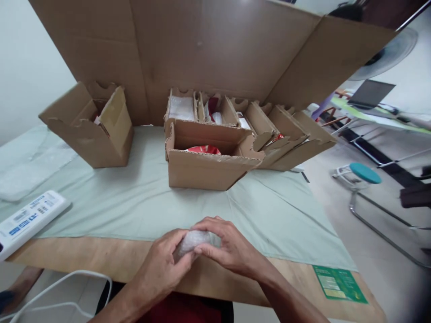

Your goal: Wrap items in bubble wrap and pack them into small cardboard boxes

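Near the front edge of the table, a small whitish bundle that looks like bubble wrap point(192, 240) is held between both hands. My left hand point(164, 258) is closed around its left side, thumb against the front. From the right, my right hand point(229, 244) grips it with the thumb at the front and the fingers curved over the far side. What lies inside the wrap cannot be made out. Beyond the hands stands an open cardboard box point(202, 172) with a red and white packet point(204, 149) in it.
Several narrow cardboard boxes point(283, 121) stand in a row behind, against a tall cardboard panel point(215, 58). Another open box point(107, 143) is at the left. A white power strip point(33, 220) and clear plastic wrap point(30, 175) lie left; a green card point(340, 283) lies front right.
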Available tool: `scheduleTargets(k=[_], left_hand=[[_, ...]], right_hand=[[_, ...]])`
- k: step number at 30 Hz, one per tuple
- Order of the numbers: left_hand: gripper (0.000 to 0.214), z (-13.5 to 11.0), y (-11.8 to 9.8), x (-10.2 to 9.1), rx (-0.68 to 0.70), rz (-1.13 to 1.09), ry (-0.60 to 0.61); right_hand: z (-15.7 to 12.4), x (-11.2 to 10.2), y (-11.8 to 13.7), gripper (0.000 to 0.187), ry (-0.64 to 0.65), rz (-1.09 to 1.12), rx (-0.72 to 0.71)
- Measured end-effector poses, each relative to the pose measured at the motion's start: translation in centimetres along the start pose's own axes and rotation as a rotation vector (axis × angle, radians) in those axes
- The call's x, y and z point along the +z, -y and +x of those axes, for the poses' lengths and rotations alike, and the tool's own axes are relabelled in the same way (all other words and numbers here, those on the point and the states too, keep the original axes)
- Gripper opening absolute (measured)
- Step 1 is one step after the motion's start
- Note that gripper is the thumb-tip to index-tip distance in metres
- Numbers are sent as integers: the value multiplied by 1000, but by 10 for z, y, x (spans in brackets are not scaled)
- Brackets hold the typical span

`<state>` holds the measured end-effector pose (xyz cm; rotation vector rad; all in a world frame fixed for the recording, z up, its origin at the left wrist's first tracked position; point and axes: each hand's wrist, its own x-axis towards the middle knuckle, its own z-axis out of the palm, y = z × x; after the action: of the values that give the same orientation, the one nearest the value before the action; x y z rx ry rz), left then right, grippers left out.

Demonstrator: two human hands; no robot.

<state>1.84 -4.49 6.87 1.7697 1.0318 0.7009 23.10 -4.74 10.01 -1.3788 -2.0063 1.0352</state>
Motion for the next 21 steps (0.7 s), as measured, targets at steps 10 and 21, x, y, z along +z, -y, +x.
scheduleTargets(k=[10, 21], left_hand=[[60, 95, -55, -50, 608, 695, -574], [25, 101, -29, -37, 560, 765, -516]], right_hand=[[-18, -89, 8, 17, -328, -4, -78], [41, -190, 34, 15, -681, -778, -211]])
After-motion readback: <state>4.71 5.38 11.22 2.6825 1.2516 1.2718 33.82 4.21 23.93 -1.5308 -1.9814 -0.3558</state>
